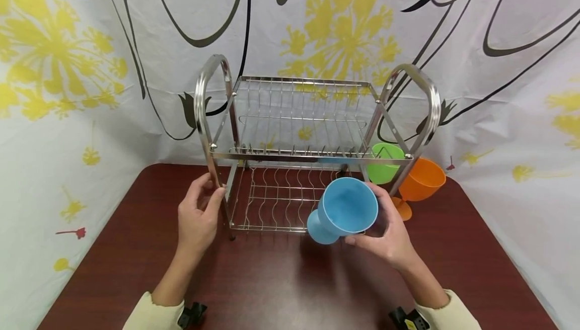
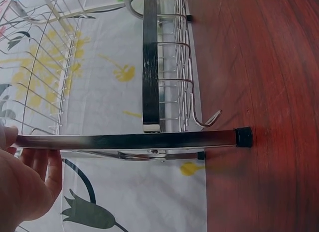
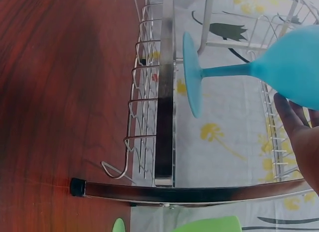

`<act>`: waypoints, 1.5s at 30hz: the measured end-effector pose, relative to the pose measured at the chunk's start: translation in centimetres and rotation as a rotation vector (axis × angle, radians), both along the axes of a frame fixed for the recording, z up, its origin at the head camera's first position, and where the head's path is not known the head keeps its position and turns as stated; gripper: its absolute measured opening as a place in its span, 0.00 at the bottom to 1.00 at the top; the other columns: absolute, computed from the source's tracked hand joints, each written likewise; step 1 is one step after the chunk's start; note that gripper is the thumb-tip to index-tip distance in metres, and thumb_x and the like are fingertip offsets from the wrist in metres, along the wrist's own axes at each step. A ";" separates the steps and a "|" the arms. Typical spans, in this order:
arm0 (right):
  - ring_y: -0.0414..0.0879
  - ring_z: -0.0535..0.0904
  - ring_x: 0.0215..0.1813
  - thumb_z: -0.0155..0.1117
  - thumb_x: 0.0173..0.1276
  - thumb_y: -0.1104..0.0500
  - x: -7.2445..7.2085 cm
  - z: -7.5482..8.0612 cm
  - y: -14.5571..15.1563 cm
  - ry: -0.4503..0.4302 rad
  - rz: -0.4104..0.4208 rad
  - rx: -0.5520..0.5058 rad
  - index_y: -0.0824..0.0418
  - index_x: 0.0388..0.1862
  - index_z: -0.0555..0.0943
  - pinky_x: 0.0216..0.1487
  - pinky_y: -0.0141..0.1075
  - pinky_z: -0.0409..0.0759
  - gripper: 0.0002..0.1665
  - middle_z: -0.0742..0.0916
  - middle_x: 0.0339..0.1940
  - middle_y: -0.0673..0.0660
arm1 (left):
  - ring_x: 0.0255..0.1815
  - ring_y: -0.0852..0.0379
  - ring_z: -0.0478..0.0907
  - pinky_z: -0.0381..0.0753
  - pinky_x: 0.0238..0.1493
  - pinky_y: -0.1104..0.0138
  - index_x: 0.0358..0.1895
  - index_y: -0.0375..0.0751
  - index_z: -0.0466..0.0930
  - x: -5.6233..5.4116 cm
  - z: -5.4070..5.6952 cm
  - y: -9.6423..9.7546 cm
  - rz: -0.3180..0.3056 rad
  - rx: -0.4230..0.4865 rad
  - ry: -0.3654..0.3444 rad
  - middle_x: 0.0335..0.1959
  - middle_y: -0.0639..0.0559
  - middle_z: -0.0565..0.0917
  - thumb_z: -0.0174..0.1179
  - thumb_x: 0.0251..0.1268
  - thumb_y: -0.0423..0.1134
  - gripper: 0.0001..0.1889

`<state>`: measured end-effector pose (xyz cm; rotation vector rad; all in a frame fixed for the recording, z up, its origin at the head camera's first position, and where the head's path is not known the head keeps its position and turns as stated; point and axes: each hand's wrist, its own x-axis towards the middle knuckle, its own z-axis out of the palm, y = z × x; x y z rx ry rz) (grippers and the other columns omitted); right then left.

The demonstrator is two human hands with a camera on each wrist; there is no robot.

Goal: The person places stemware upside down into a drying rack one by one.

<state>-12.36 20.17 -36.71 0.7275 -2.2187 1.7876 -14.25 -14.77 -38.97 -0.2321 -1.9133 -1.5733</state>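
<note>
A blue plastic goblet (image 1: 322, 227) is held by its bowl in my right hand (image 1: 391, 237), in front of the metal dish rack's lower shelf at the right. Its mouth tilts up towards the head camera. In the right wrist view the goblet's (image 3: 227, 71) stem and foot point to the rack, with fingers (image 3: 289, 112) against the bowl. My left hand (image 1: 197, 219) grips the left front post of the two-tier dish rack (image 1: 290, 158). In the left wrist view, thumb and fingers lie on either side of that post (image 2: 124, 141).
Behind the rack's right side are a green cup (image 1: 380, 173), partly hidden by the frame, and an orange goblet (image 1: 423, 181). The rack stands on a dark red-brown table (image 1: 267, 279). A white patterned cloth (image 1: 149, 113) hangs behind.
</note>
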 end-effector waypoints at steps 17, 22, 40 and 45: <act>0.50 0.67 0.65 0.83 0.38 0.66 -1.4 -1.7 -1.2 0.310 0.043 0.045 0.73 0.68 0.61 0.62 0.30 0.72 0.58 0.71 0.66 0.64 | 0.35 0.65 0.80 0.80 0.39 0.78 0.55 0.33 0.78 0.1 -0.5 -0.2 0.075 -0.100 0.080 0.38 0.42 0.84 0.62 0.61 0.24 0.18; 0.54 0.65 0.67 0.77 0.53 0.47 -1.9 -1.7 -1.8 0.430 0.087 0.051 0.80 0.64 0.61 0.65 0.33 0.70 0.54 0.71 0.64 0.70 | 0.36 0.68 0.80 0.81 0.41 0.78 0.54 0.32 0.79 0.1 -0.6 -0.2 0.101 -0.120 0.111 0.38 0.42 0.85 0.63 0.60 0.23 0.18; 0.57 0.66 0.67 0.66 0.62 0.44 -2.2 -2.5 -2.0 0.652 0.053 0.281 0.78 0.61 0.66 0.68 0.30 0.67 0.44 0.71 0.62 0.74 | 0.38 0.45 0.78 0.80 0.43 0.73 0.45 0.21 0.80 2.1 2.9 1.6 0.228 -0.104 0.334 0.38 0.31 0.80 0.58 0.49 0.13 0.16; 0.58 0.66 0.67 0.62 0.65 0.45 -2.0 -2.3 -2.0 0.667 0.044 0.392 0.73 0.63 0.67 0.69 0.28 0.64 0.40 0.71 0.65 0.70 | 0.40 0.46 0.78 0.78 0.46 0.73 0.44 0.25 0.83 1.5 1.5 1.0 0.242 -0.115 0.418 0.38 0.34 0.81 0.59 0.51 0.18 0.15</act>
